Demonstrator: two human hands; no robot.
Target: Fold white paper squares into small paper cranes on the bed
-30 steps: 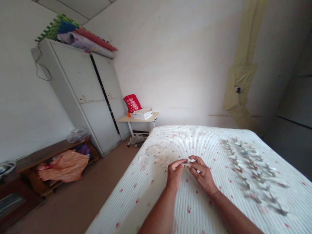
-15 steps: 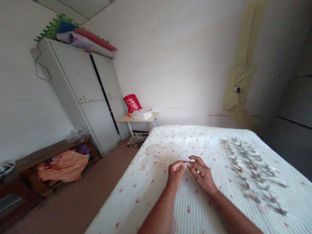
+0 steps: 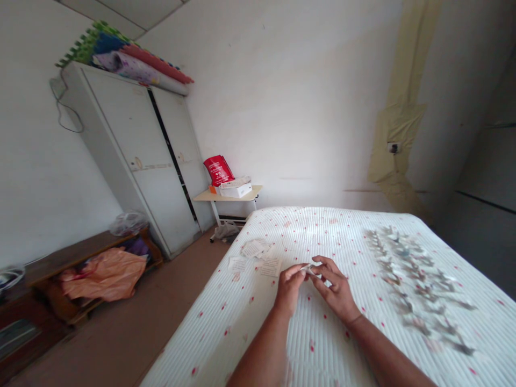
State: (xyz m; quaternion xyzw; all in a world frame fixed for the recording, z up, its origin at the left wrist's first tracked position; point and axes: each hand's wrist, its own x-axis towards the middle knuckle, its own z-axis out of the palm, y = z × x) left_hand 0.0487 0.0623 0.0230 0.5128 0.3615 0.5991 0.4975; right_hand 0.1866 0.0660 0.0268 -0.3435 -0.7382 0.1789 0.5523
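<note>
Over the middle of the white quilted bed cover [image 3: 322, 226], my left hand [image 3: 289, 286] pinches a small folded piece of paper [image 3: 308, 267] between thumb and fingers. My right hand [image 3: 332, 285] grips the other side of the same piece, its thumb and fingertips close together and one finger raised. Printed paper sheets [image 3: 270, 266] lie flat just left of my hands. Rows of small folded paper pieces [image 3: 423, 285] are spread on the right side of the bed; their exact shapes are blurred.
Beyond the bed's far left corner, a small table [image 3: 203, 196] carries a red bag [image 3: 219, 170] and a white box [image 3: 237, 190]. A grey cabinet [image 3: 133, 150] stands at the left, beside a low wooden bench [image 3: 60, 258] with an orange plastic bag [image 3: 107, 277].
The folded paper has turned slightly between my fingers, and my left fingers have shifted a little. Both arms stay nearly in place.
</note>
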